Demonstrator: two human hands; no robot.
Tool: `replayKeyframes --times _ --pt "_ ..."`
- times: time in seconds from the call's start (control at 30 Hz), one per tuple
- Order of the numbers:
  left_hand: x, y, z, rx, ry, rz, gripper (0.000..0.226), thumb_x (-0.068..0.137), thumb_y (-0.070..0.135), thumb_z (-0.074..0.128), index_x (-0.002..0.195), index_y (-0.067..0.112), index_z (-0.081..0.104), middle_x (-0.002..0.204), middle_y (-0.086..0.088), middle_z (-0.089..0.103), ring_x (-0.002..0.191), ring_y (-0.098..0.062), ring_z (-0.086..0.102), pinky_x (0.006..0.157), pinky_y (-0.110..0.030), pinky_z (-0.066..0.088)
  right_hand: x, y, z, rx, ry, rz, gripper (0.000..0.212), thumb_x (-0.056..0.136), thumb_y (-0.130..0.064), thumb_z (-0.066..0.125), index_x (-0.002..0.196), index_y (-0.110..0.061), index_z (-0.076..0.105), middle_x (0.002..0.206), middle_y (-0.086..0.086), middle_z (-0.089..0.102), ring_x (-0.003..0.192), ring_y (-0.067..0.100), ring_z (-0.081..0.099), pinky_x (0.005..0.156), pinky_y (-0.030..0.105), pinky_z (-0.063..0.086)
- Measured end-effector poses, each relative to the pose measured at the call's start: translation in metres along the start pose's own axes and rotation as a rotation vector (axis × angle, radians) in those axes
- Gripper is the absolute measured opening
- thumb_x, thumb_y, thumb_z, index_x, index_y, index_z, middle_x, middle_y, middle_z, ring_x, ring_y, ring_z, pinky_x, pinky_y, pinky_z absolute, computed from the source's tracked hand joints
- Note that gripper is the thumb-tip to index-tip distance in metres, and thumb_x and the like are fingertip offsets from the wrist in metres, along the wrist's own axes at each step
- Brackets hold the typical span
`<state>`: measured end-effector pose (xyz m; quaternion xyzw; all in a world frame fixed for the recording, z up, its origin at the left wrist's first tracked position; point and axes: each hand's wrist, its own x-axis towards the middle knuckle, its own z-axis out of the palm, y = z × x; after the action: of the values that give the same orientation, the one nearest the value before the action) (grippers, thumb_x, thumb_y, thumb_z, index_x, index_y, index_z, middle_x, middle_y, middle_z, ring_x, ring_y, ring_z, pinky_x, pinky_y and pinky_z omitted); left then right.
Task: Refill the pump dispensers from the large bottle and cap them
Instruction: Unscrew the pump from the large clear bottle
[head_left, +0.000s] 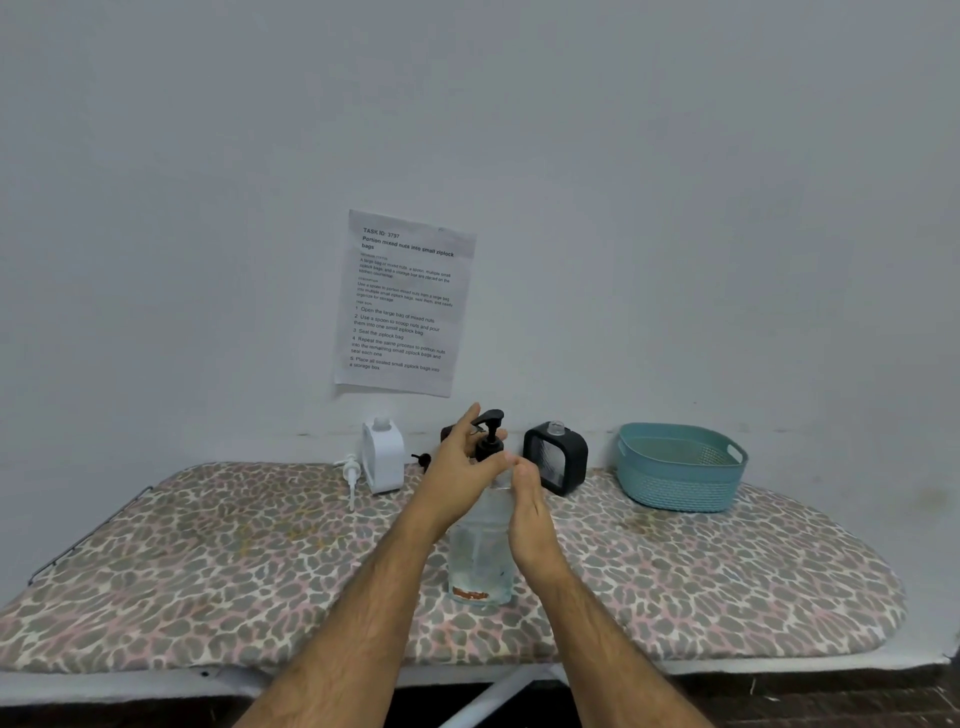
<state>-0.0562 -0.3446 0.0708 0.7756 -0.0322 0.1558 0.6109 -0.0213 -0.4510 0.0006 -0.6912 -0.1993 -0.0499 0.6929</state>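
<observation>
Risk of tipping the tall clear plastic bottle (480, 551) mid-board on the leopard-print ironing board (208, 561): left hand (457, 473) pinching its black pump head (491, 434), right hand (527, 499) curled round its neck.

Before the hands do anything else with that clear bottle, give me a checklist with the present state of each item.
1. Clear bottle upright on the ironing board: ok.
2. Bottle steadied: ok, the right hand holds its upper part.
3. Black pump gripped: ok, the left hand has its fingers round the collar.
4. Pump collar fully unscrewed or tight: cannot tell, the fingers hide it.
5. White dispenser uncapped for filling: ok, the white pump lies beside it.
6. Black dispenser uncapped: ok, its neck is bare.
</observation>
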Motion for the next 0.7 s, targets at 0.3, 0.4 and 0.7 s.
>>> replayKeyframes --times 0.3,0.4,0.7 --pt "0.002 -0.007 -0.008 -0.030 0.071 0.011 0.075 0.086 0.005 0.074 0.151 0.017 0.036 0.109 0.004 0.072 0.109 -0.009 0.065 0.071 -0.009 0.051 -0.001 -0.002 -0.001 -0.015 -0.011 0.023 0.033 0.109 -0.034 0.021 0.123 -0.028 0.050 0.123 -0.017 0.054 0.108 -0.021 0.047 0.095 0.005 0.036" --pt "0.004 -0.005 -0.006 0.041 0.088 0.025 0.081 0.079 0.015 0.083 0.148 0.019 0.040 0.111 -0.004 0.068 0.107 -0.014 0.065 0.085 -0.024 0.055 -0.002 -0.004 -0.001 0.001 -0.021 0.021 0.030 0.109 -0.032 0.021 0.123 -0.032 0.047 0.122 -0.022 0.051 0.104 -0.028 0.045 0.085 -0.005 0.031" --pt "0.004 -0.007 -0.017 0.003 -0.046 -0.045 0.065 0.099 0.006 0.056 0.154 0.027 0.029 0.104 0.029 0.068 0.102 0.015 0.060 0.082 -0.013 0.046 0.000 0.001 -0.001 -0.022 0.005 0.037 0.039 0.107 -0.043 0.020 0.129 -0.030 0.049 0.130 -0.013 0.053 0.125 -0.002 0.045 0.101 0.018 0.034"
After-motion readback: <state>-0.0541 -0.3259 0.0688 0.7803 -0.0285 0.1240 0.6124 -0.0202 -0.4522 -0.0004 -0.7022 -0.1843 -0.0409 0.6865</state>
